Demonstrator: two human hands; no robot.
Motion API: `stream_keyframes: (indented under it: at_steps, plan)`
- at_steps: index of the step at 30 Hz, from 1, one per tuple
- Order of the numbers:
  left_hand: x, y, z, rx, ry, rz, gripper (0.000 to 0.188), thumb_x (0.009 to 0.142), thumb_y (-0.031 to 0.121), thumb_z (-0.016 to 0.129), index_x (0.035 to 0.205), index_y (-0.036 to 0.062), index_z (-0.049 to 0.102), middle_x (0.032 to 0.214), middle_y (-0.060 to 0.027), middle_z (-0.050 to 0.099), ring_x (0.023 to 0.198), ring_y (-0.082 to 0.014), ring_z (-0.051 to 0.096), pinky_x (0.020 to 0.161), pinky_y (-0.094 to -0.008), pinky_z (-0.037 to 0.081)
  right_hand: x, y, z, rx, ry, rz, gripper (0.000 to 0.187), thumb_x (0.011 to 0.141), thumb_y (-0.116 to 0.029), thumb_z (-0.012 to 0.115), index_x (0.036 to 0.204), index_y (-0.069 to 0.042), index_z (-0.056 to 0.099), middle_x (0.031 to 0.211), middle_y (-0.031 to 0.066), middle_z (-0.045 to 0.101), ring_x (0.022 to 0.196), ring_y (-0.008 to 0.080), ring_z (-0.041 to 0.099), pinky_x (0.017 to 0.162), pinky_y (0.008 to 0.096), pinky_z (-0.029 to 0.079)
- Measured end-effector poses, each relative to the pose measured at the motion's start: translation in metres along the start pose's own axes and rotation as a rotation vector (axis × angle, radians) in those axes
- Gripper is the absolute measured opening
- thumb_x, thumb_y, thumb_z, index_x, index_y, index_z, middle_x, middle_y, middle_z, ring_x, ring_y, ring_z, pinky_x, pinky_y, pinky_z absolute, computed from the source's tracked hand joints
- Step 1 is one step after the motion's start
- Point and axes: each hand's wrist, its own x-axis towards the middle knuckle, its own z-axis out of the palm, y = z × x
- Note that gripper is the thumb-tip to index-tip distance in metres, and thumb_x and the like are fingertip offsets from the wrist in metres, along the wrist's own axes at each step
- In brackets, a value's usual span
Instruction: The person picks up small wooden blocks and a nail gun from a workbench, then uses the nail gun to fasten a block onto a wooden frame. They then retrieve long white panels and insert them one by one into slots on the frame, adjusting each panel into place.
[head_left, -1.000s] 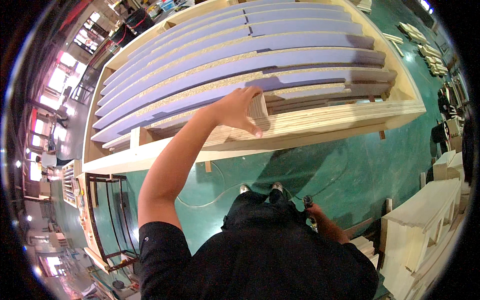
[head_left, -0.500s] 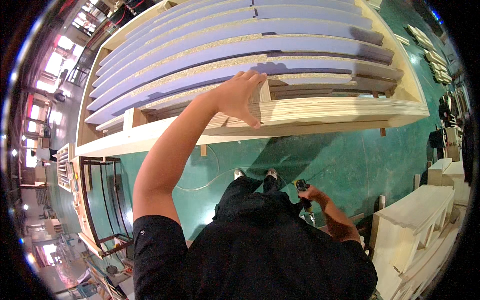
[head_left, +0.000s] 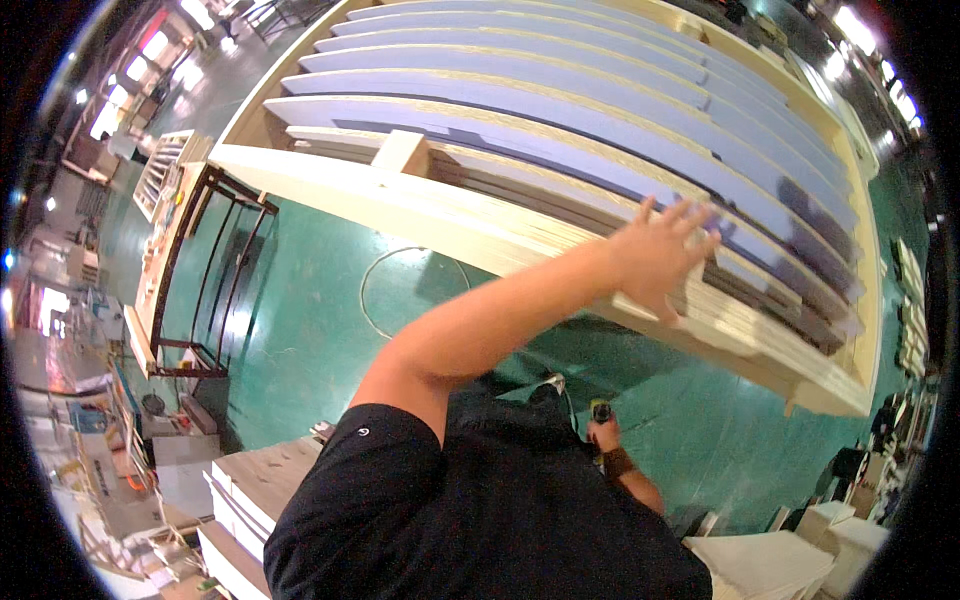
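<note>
The left hand (head_left: 660,255) now lies spread and flat on the stacked plywood strips (head_left: 740,310) at right of centre, having slid rightward along the frame — grasping nothing; the right hand (head_left: 603,432) stays clenched round a small dark tool (head_left: 601,410) below.

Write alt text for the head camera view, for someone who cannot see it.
Seen from above, a person's left hand lies spread on a stack of pale plywood strips at the edge of a large wooden frame lined with lilac slats. The right hand grips a small tool low over the green floor.
</note>
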Motion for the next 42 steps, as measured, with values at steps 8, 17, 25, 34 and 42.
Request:
stream_keyframes:
  at_steps: [8, 17, 25, 34, 42]
  plan:
    - [-0.203, -0.13, -0.117, -0.248, 0.072, 0.049, 0.092, 0.07, 0.042, 0.091, 0.149, 0.0102, 0.055, 0.159, -0.0262, 0.041, 0.147, -0.0455, 0.04, 0.122, -0.0566, 0.033, -0.045, -0.131, 0.01, 0.182, -0.2, 0.321, 0.025, 0.088, -0.021, 0.072, 0.091, 0.002, 0.064, 0.076, 0.0116, 0.068, 0.071, 0.0238, 0.071, 0.062, 0.0463, 0.055]
    - [-0.297, -0.315, -0.194, -0.046, -0.336, -0.13, 0.124, 0.047, 0.045, 0.098, 0.157, 0.0223, 0.046, 0.168, -0.0226, 0.022, 0.154, -0.0477, 0.025, 0.122, -0.0616, 0.032, -0.048, -0.29, 0.025, 0.185, -0.147, 0.373, 0.021, 0.088, -0.017, 0.072, 0.083, 0.003, 0.065, 0.067, 0.0089, 0.067, 0.057, 0.0201, 0.068, 0.054, 0.0377, 0.054]
    - [-0.302, -0.325, -0.192, -0.06, -0.37, -0.109, 0.12, 0.049, 0.045, 0.095, 0.156, 0.0239, 0.044, 0.161, -0.0236, 0.033, 0.144, -0.0464, 0.041, 0.115, -0.0639, 0.036, -0.072, -0.475, -0.006, -0.039, -0.012, 0.17, 0.045, 0.084, -0.026, 0.086, 0.107, 0.004, 0.063, 0.085, 0.009, 0.072, 0.075, 0.0177, 0.073, 0.069, 0.0348, 0.058]
    - [-0.305, -0.335, -0.186, -0.14, -0.339, -0.094, 0.114, 0.048, 0.042, 0.09, 0.152, 0.0204, 0.048, 0.155, -0.0226, 0.04, 0.132, -0.0434, 0.054, 0.107, -0.0571, 0.04, -0.054, -0.638, -0.162, 0.123, -0.408, -0.59, 0.067, 0.079, -0.015, 0.088, 0.138, -0.005, 0.057, 0.141, 0.0143, 0.06, 0.127, 0.0231, 0.061, 0.105, 0.038, 0.049]
    - [-0.301, -0.342, -0.174, -0.272, -0.301, -0.054, 0.109, 0.05, 0.039, 0.091, 0.149, 0.0185, 0.048, 0.151, -0.0265, 0.041, 0.113, -0.0467, 0.065, 0.102, -0.0558, 0.05, -0.013, -0.762, -0.164, -0.155, -0.293, -0.626, 0.055, 0.078, -0.012, 0.083, 0.129, -0.004, 0.063, 0.124, 0.0191, 0.068, 0.117, 0.0318, 0.067, 0.102, 0.0395, 0.052]
